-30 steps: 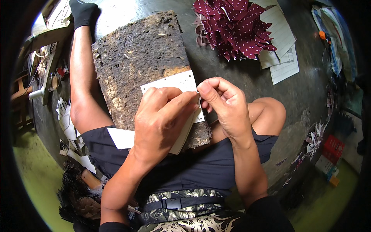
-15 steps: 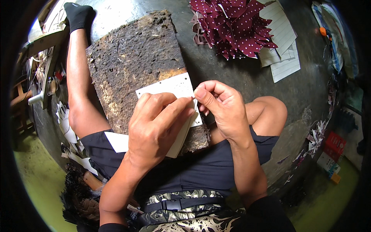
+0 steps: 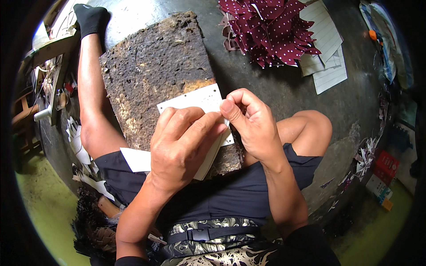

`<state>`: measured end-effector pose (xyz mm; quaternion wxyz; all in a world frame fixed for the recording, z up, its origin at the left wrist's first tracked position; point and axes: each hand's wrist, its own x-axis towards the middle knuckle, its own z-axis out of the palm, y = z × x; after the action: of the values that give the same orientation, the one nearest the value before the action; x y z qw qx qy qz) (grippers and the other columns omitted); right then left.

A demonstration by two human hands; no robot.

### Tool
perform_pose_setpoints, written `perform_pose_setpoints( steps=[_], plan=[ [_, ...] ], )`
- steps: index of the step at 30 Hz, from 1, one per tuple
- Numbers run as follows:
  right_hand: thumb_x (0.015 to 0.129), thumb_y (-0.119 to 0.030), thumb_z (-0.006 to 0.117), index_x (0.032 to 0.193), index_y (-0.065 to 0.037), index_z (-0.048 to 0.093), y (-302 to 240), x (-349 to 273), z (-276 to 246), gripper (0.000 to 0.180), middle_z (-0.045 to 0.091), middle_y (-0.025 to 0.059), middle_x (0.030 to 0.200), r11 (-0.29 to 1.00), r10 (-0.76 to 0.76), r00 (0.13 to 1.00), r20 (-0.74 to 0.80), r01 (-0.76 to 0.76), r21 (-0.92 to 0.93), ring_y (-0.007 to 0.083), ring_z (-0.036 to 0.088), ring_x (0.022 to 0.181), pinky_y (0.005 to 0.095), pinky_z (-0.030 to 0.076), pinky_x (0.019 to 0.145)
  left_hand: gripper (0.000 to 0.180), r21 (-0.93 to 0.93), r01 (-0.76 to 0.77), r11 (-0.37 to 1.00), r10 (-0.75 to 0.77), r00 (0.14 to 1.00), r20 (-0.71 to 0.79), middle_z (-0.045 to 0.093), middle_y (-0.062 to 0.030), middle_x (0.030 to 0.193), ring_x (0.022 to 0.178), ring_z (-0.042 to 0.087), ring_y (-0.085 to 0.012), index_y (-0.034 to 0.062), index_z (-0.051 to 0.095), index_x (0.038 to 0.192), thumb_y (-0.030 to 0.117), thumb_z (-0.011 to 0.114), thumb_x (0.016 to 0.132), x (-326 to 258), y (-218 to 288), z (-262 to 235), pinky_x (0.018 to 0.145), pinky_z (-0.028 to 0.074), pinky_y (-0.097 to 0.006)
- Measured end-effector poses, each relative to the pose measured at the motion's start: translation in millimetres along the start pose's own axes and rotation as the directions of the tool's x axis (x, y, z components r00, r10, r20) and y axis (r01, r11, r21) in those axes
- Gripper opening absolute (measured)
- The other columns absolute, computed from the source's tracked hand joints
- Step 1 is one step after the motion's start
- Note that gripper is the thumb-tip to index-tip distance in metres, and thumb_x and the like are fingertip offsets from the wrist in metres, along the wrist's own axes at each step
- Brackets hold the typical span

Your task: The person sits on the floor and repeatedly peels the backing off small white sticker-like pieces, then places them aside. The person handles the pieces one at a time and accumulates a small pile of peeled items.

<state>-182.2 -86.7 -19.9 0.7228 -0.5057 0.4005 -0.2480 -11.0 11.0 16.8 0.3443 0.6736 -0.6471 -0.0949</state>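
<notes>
My left hand (image 3: 182, 142) lies over a white sheet of paper (image 3: 195, 99), fingers closed on its near part. The thumb and fingers of my right hand (image 3: 250, 122) pinch the paper's right edge, touching my left fingertips. The paper rests on a rough, dark brown board (image 3: 155, 71) lying across my lap and reaching away from me. Another white piece (image 3: 135, 159) sticks out under my left wrist. My hands hide most of the paper.
I sit on a grey floor (image 3: 275, 84) with my left leg stretched out, black sock (image 3: 88, 17) at its end. A heap of maroon dotted cloth pieces (image 3: 266, 26) and lined paper sheets (image 3: 328, 57) lie ahead right. Wooden furniture (image 3: 49, 66) stands at left, small boxes (image 3: 384, 173) at right.
Both hands stay on the paper. The view has shifted slightly, and my right fingers have slid a little along the paper's right edge.
</notes>
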Motion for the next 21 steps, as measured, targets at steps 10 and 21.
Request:
perform_pose_setpoints(
  steps=[10, 21],
  plan=[
    [0.119, -0.031, 0.074, 0.113, -0.005, 0.073, 13, 0, 0, 0.027, 0.068, -0.0068, 0.095, 0.951, 0.101, 0.995, 0.003, -0.097, 0.292, 0.0000, 0.056, 0.085, 0.0199, 0.048, 0.075, 0.030, 0.009, -0.022, 1.000, 0.022, 1.000, -0.001, 0.074, -0.0042, 0.101, 0.086, 0.067, -0.0243, 0.0111, 0.087, 0.115, 0.015, 0.098, 0.087, 2, -1, 0, 0.078, 0.056, -0.039],
    [0.118, -0.029, 0.077, 0.108, -0.005, 0.075, 18, 5, -10, 0.026, 0.065, -0.0082, 0.092, 0.981, 0.105, 0.992, -0.066, -0.093, 0.168, 0.0003, 0.054, 0.082, 0.0203, 0.045, 0.074, 0.030, 0.018, -0.029, 0.999, 0.029, 0.999, 0.018, 0.073, -0.0041, 0.101, 0.088, 0.067, -0.0251, 0.0112, 0.086, 0.116, 0.015, 0.097, 0.087, 3, -1, -2, 0.079, 0.056, -0.040]
  ],
)
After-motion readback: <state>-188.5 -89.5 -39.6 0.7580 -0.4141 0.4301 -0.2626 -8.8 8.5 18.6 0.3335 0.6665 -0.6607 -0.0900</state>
